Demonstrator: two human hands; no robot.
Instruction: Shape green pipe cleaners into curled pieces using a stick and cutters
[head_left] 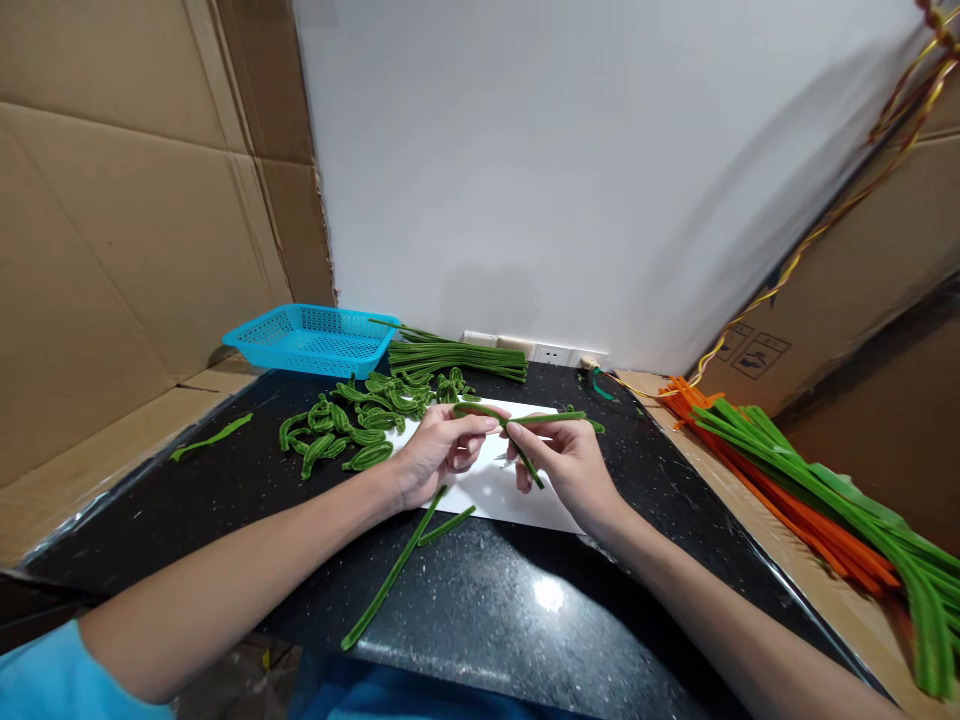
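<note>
Between both hands is a green pipe cleaner (559,417), bent and crossed over itself near the fingertips. My left hand (442,445) pinches its looped left part. My right hand (570,455) grips it close to the crossing, with ends sticking out to the right and downward. A white sheet (487,490) lies under the hands. Left of them is a pile of green leaf shapes (367,415) made of bent pipe cleaners. Two loose pieces, a long pipe cleaner (394,570) and a short pipe cleaner (447,526), lie in front of the sheet.
A blue perforated basket (259,352) stands at the back left, beside a bundle of green pipe cleaners (457,358). Orange strips (810,530) and green strips (847,500) lie along the right edge. Cardboard walls (112,220) flank the black countertop (510,610). A cable (810,240) hangs at right.
</note>
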